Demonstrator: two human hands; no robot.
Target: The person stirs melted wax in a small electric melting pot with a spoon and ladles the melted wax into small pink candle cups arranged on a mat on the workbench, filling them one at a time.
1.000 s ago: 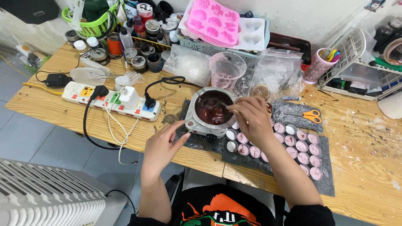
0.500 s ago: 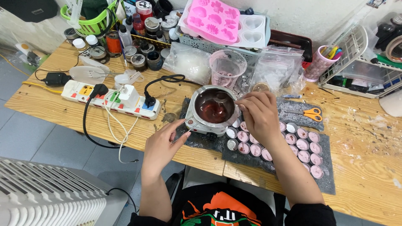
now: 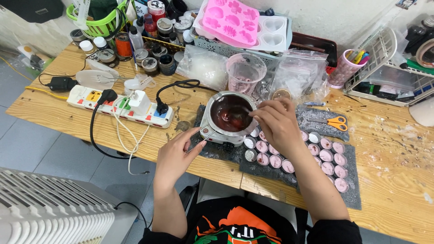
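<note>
Left hand: the left hand (image 3: 177, 152) sits at the near edge of the worktop (image 3: 398, 180), fingers closed on the thin metal handle (image 3: 202, 134) that sticks out near-left from the melting pot (image 3: 230, 118).
Right hand: the right hand (image 3: 276, 124) hovers over the pot's right rim, fingertips pinched together on what looks like a thin stirring stick dipping into the liquid; the stick itself is too slight to make out well.
Melting pot: a small round metal pot on a low electric base, standing on a dark mat (image 3: 298, 171) at the middle of the worktop and filled with dark red molten liquid.
Handling: probably hot, with a sloshing load; the walls are stiff and smooth, so the handle is the safe place to hold, kept level.
Small cups: rows of little round cups (image 3: 325, 156), most filled pale pink, lie on the mat just right of the pot, a few touching its base.
Left side: a white power strip (image 3: 120, 106) with several plugs lies left of the pot.
Right side: orange-handled scissors (image 3: 335, 122) rest on a second mat piece.
Farther back: a clear measuring cup (image 3: 245, 72) stands just beyond the pot, between plastic bags.
Far edge: a pink silicone mould (image 3: 231, 19), jars and a green basket (image 3: 97, 22) line the wall.
</note>
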